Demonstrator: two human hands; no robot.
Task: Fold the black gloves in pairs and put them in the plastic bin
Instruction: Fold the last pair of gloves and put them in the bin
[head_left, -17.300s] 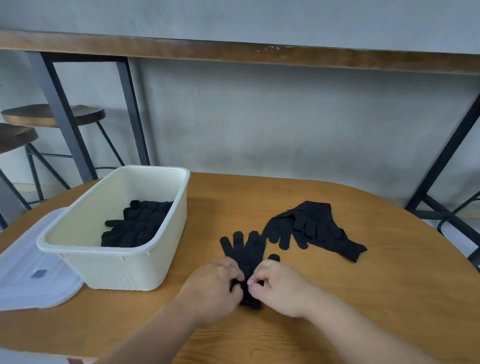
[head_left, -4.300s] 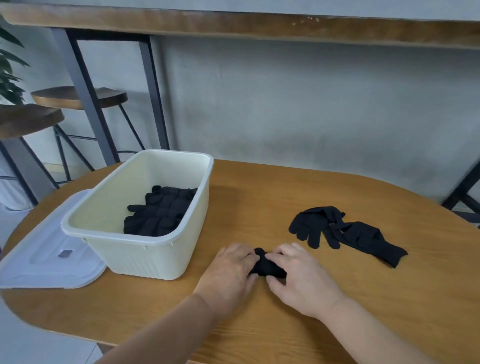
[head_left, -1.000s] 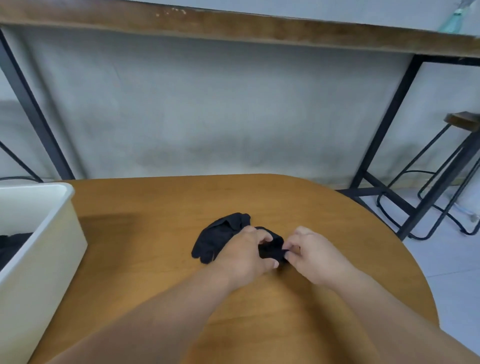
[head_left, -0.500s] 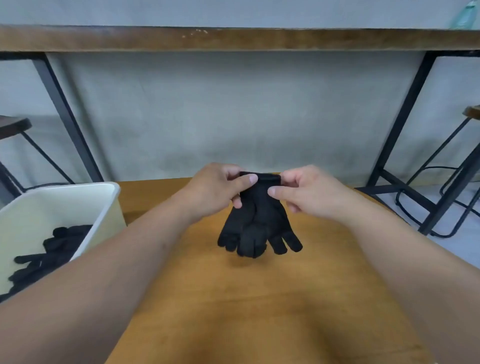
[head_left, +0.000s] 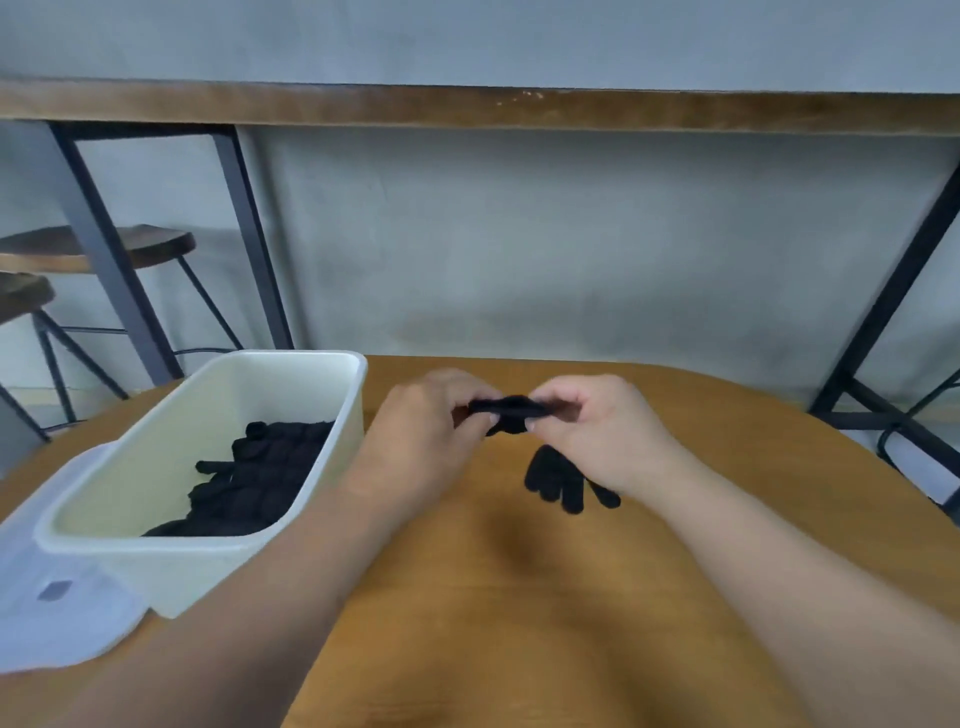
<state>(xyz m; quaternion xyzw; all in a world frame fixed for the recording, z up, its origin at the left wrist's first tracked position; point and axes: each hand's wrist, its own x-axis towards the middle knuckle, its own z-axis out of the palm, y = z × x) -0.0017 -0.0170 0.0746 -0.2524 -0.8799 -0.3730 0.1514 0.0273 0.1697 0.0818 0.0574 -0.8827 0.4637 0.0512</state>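
Gloves lower than before, bin nearer

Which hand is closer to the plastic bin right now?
Left. The left hand pinches the glove pair just beside the plastic bin; the right hand pinches the pair's other end, farther away.

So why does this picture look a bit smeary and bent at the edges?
Head view: motion blur softens the left hand, right hand and black gloves they pinch; the wide lens bows the shelf edge and plastic bin; light is soft, without glare.
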